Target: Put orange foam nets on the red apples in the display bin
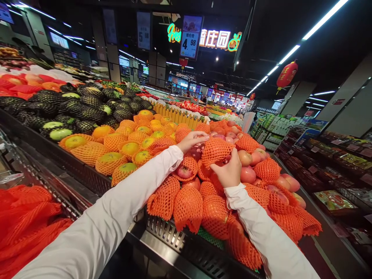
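Orange foam net [217, 152] sits in the right hand [231, 170], left hand [192, 142] alongside.

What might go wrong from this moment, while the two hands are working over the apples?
The red-orange net in the right hand might slip; whatever it wraps could then fall onto the bare apples close by and bruise them.

The netted apples in front sit right at the rim of the black crate, and the right sleeve passes close over the pile; a bump could perhaps roll one off.
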The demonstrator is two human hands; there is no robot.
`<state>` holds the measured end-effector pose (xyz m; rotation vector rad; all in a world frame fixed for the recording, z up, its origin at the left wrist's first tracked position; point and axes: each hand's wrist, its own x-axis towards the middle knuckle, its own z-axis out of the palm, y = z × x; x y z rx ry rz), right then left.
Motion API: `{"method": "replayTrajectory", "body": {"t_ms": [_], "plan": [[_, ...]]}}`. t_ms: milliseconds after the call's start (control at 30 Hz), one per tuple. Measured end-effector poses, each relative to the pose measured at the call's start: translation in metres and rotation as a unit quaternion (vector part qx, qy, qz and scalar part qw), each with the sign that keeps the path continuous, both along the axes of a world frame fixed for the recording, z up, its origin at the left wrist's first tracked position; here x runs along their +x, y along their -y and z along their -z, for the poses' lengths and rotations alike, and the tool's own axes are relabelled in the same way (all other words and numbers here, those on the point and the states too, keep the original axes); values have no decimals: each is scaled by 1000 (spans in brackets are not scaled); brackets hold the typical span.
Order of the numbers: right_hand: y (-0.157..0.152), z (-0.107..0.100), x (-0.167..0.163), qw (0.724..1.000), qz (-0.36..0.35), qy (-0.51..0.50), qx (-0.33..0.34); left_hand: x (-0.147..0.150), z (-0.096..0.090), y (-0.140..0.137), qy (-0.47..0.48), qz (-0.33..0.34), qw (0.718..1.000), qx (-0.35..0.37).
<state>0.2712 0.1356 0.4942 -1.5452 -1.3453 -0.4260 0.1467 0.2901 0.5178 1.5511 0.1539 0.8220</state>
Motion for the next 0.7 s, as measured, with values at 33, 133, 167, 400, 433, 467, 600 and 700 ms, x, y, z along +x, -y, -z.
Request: {"method": "replayTrajectory", "body": {"t_ms": [33, 133, 167, 400, 433, 467, 600, 700], "plan": [[0, 1, 1, 1000, 2, -20, 17, -1, -1, 1, 19, 5, 1000, -1], [-1, 3, 3, 998, 19, -48, 41, -3, -2, 2, 39, 32, 999, 14], [-1, 4, 3, 998, 23, -50, 44, -3, -3, 3, 32, 43, 998, 18], [-5, 5, 9, 998, 33, -30, 53, -4, -5, 7, -27, 71, 996, 49], [-5, 5, 10, 997, 36, -24, 56, -4, -5, 6, -35, 70, 995, 63], [-6, 6, 11, 997, 41, -17, 58, -3, -4, 6, -44, 69, 994, 79], [-8, 8, 14, 996, 68, 16, 63, -1, 0, 5, -48, 68, 993, 89], [-9, 9, 14, 994, 85, 20, 69, 1, 2, 7, -20, 92, 995, 44]]}}
